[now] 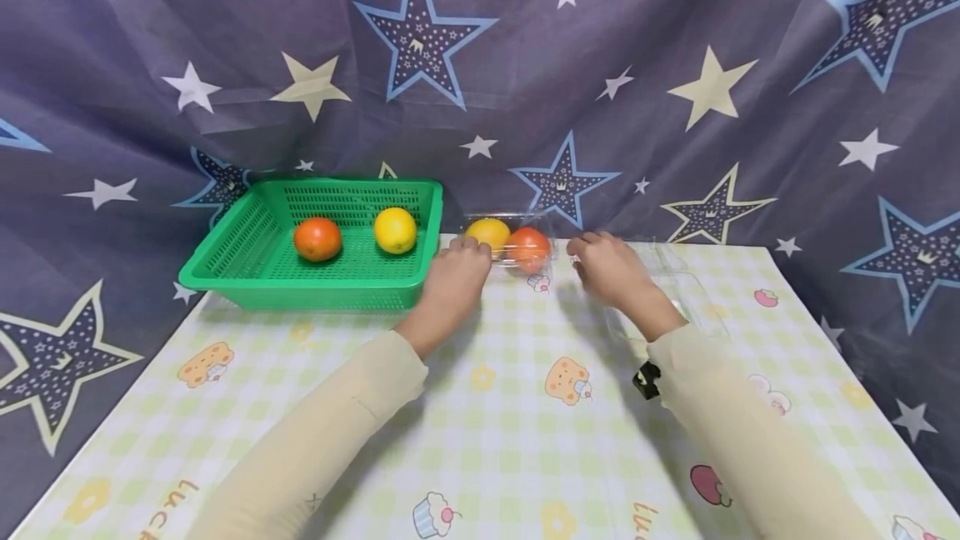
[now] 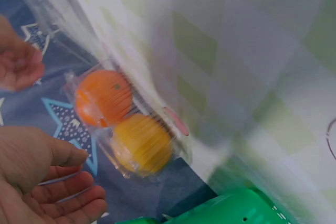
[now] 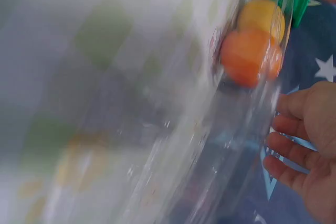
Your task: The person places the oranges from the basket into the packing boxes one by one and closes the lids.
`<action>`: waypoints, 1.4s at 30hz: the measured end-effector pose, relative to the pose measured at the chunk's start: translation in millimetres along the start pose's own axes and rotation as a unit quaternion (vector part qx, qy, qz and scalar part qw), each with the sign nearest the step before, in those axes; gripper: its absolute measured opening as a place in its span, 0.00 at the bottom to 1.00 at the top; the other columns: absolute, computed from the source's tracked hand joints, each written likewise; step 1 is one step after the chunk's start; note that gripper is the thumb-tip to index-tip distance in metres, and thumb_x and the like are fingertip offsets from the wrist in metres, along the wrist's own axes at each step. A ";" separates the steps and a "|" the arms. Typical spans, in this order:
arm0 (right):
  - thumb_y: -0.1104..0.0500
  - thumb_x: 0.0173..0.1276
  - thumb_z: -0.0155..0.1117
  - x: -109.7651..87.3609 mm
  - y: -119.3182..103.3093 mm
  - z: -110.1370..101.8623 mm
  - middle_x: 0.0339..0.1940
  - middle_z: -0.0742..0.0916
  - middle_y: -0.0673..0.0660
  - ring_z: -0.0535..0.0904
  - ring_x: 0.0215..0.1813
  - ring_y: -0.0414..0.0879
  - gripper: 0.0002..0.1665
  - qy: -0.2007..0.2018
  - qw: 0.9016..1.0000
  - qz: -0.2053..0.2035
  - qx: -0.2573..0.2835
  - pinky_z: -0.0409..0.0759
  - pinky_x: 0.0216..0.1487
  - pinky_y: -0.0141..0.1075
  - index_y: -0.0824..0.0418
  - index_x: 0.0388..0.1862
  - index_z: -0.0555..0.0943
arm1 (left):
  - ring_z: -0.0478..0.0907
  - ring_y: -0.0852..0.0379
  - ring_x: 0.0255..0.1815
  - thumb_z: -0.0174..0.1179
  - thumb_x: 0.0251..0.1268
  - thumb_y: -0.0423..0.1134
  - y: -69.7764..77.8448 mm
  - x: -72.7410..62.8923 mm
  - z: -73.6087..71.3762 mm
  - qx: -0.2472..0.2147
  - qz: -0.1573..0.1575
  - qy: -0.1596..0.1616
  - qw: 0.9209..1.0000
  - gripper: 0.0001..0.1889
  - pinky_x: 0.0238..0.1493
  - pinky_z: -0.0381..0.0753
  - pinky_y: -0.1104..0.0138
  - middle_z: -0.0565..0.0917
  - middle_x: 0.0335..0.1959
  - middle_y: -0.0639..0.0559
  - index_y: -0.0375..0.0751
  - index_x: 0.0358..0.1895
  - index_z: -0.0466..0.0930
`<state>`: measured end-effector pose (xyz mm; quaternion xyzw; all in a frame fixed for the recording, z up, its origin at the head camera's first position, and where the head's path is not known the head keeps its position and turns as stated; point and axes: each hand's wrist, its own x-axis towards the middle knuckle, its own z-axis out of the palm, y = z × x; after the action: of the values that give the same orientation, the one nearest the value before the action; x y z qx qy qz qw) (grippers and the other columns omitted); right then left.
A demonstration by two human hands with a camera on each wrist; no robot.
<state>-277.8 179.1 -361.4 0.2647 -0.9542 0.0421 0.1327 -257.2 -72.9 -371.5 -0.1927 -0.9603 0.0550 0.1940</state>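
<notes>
A clear plastic container (image 2: 118, 167) at the table's back edge holds a yellow fruit (image 1: 486, 233) and an orange-red round fruit (image 1: 529, 249). My left hand (image 1: 457, 273) is at the container's left end, beside the green basket; in the left wrist view its fingers are spread and loosely bent, apart from the fruit. My right hand (image 1: 611, 269) is to the right of that container. In the right wrist view its fingers (image 3: 287, 148) are loosely extended beside clear plastic; whether they touch it I cannot tell.
The green basket (image 1: 315, 297) at the back left contains another orange-red fruit (image 1: 317, 239) and a yellow one (image 1: 395, 231). More clear plastic packaging (image 1: 701, 294) lies behind the right forearm. A small black object (image 1: 647, 379) is by the right cuff. A star-patterned curtain (image 1: 480, 65) hangs behind the table.
</notes>
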 end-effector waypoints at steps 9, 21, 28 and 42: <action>0.65 0.69 0.65 -32.8 40.0 -5.7 0.46 0.87 0.64 0.81 0.46 0.63 0.13 -0.006 0.999 0.053 0.010 0.80 0.49 0.55 0.66 0.52 0.83 | 0.79 0.46 0.35 0.65 0.62 0.28 -17.8 -20.2 -11.9 -0.079 0.027 0.063 0.994 0.05 0.37 0.83 0.59 0.83 0.38 0.43 0.34 0.41 0.82; 0.58 0.73 0.63 -67.8 88.3 -24.3 0.56 0.83 0.73 0.81 0.53 0.68 0.22 -0.028 0.989 0.132 0.059 0.78 0.53 0.61 0.72 0.58 0.79 | 0.81 0.37 0.45 0.62 0.71 0.34 -65.6 -41.7 -35.3 -0.214 -0.083 0.092 0.969 0.10 0.42 0.83 0.47 0.84 0.46 0.37 0.32 0.49 0.83; 0.53 0.76 0.59 -88.0 116.4 -24.0 0.54 0.81 0.77 0.80 0.52 0.71 0.29 -0.082 0.972 0.204 0.078 0.77 0.49 0.63 0.76 0.63 0.72 | 0.81 0.37 0.46 0.63 0.70 0.35 -99.2 -54.2 -36.3 -0.215 -0.131 0.099 0.963 0.11 0.37 0.82 0.45 0.85 0.47 0.37 0.32 0.49 0.83; 0.58 0.80 0.53 -111.5 136.9 -12.8 0.27 0.86 0.62 0.82 0.27 0.49 0.21 -0.082 0.935 0.252 0.237 0.81 0.32 0.45 0.78 0.54 0.77 | 0.79 0.31 0.47 0.56 0.74 0.40 -173.4 -60.9 -45.6 -0.147 -0.137 0.021 0.979 0.17 0.36 0.80 0.38 0.81 0.50 0.31 0.28 0.54 0.79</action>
<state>-253.6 353.4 -381.3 0.0419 -0.9595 0.2773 -0.0276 -247.9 -254.8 -319.7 -0.0864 -0.9709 -0.1177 0.1896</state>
